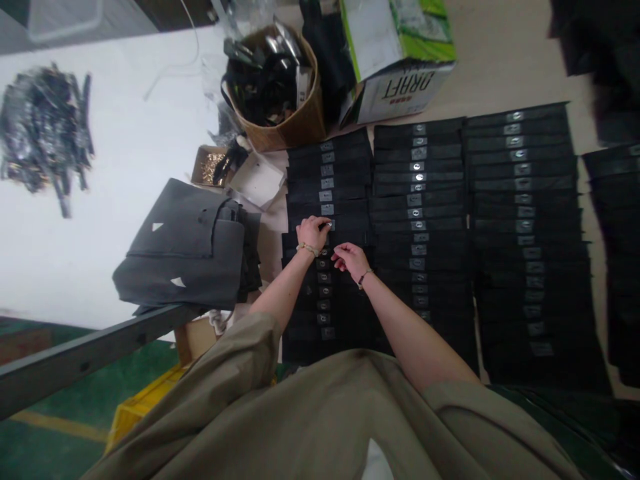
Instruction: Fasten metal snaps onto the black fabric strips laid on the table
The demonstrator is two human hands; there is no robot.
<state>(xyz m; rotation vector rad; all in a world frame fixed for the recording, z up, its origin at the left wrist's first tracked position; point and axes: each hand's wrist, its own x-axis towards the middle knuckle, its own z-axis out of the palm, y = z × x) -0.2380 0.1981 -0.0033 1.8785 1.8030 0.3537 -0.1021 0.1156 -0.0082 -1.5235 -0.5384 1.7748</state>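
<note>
Black fabric pieces (pixel 345 170) lie overlapped in a column before me, each showing a small grey label (pixel 326 196) with a round, light mark. My left hand (pixel 312 233) rests on this column, thumb and forefinger closed at the edge of one label (pixel 330 225). Just to its right and slightly nearer me, my right hand (pixel 352 260) hovers over the same column with its fingers curled together. Whatever those fingers may hold is too small to make out. A bracelet circles each wrist.
More labelled black columns (pixel 443 260) spread to the right. Folded dark grey fabric (pixel 183 250) is stacked at left. Behind stand a small box of brass-coloured parts (pixel 197 170), a brown container (pixel 280 137) full of dark items and a green-white carton (pixel 375 40). A metal bar (pixel 100 343) crosses lower left.
</note>
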